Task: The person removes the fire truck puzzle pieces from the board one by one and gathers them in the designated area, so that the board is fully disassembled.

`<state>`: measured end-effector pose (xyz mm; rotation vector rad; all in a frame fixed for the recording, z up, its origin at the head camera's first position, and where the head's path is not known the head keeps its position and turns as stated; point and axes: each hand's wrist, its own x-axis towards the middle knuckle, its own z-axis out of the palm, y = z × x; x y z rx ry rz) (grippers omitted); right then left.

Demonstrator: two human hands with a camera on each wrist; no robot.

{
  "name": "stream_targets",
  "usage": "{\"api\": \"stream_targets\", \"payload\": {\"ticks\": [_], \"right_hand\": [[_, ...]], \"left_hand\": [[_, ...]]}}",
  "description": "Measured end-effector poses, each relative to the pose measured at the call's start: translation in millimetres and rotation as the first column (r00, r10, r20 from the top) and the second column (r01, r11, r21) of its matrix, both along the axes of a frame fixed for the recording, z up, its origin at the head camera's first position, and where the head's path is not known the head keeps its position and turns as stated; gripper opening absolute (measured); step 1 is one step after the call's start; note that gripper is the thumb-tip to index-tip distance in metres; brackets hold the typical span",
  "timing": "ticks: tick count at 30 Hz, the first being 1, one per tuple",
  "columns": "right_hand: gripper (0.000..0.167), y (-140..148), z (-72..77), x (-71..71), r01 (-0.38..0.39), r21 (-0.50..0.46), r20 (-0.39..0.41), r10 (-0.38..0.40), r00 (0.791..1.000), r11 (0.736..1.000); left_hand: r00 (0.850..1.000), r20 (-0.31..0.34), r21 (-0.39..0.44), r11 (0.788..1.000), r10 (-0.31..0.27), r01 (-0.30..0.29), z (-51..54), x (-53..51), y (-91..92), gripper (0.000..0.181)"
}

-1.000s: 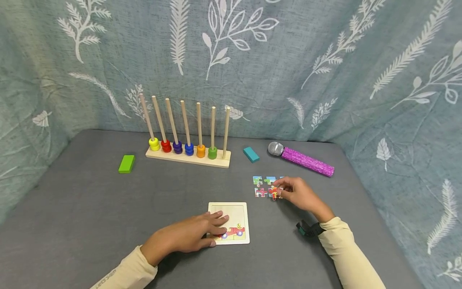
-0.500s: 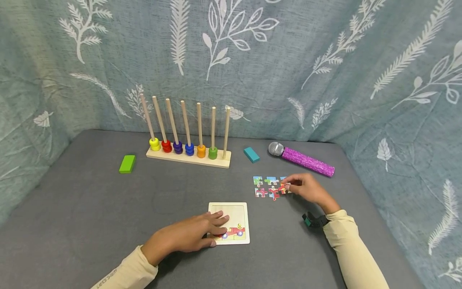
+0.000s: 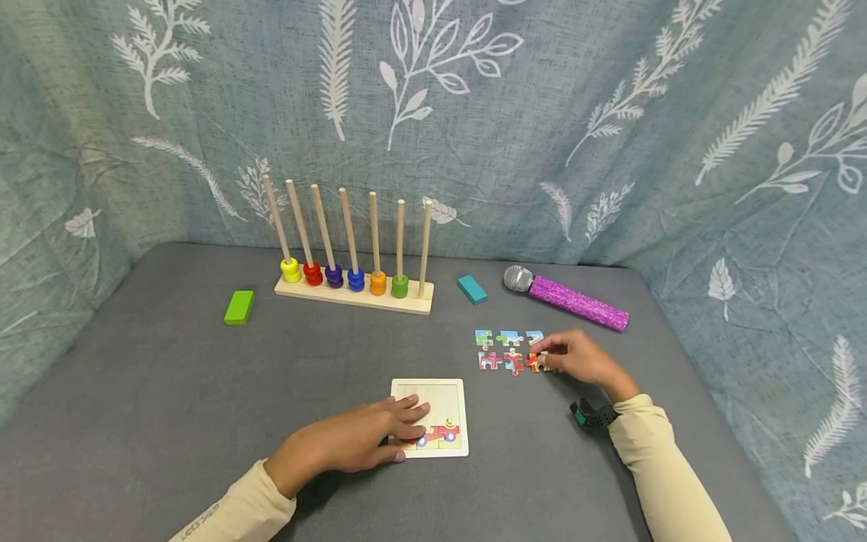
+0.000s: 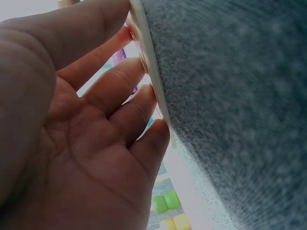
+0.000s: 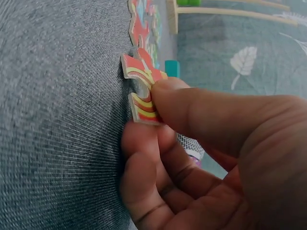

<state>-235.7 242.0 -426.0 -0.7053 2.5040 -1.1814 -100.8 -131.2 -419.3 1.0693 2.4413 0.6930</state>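
Note:
My left hand lies over the left side of a square wooden puzzle tray, fingers spread and nearly straight. Inside the tray, joined pieces with a red vehicle picture show along the lower part; the hand covers some of them. In the left wrist view the fingertips touch the tray's edge. My right hand pinches a red and yellow jigsaw piece between thumb and fingers, tilted close to the table in the right wrist view. Beside it, several loose jigsaw pieces lie in two rows.
A wooden peg stand with coloured beads stands at the back. Around it are a green block, a teal block and a purple glittery microphone. A patterned curtain hangs behind the grey table.
My right hand has moved right with the red and yellow jigsaw piece, from over the middle piece to the right end of the lower row, then slightly down. The left hand stays put.

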Motion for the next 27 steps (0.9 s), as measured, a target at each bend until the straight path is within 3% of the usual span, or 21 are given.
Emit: {"api": "stream_targets", "payload": {"ticks": [13, 27], "right_hand": [[0.011, -4.8, -3.1, -1.3, 0.026, 0.11, -0.184, -0.005, 0.983, 0.994], [0.012, -6.6, -0.8, 0.3, 0.046, 0.175, -0.272, 0.003, 0.962, 0.984]], "left_hand": [[1.0, 0.001, -0.009, 1.0, 0.019, -0.019, -0.4, 0.6, 0.8, 0.041], [0.999, -0.014, -0.028, 0.999, 0.033, -0.034, 1.9, 1.4, 2.2, 0.04]]}}
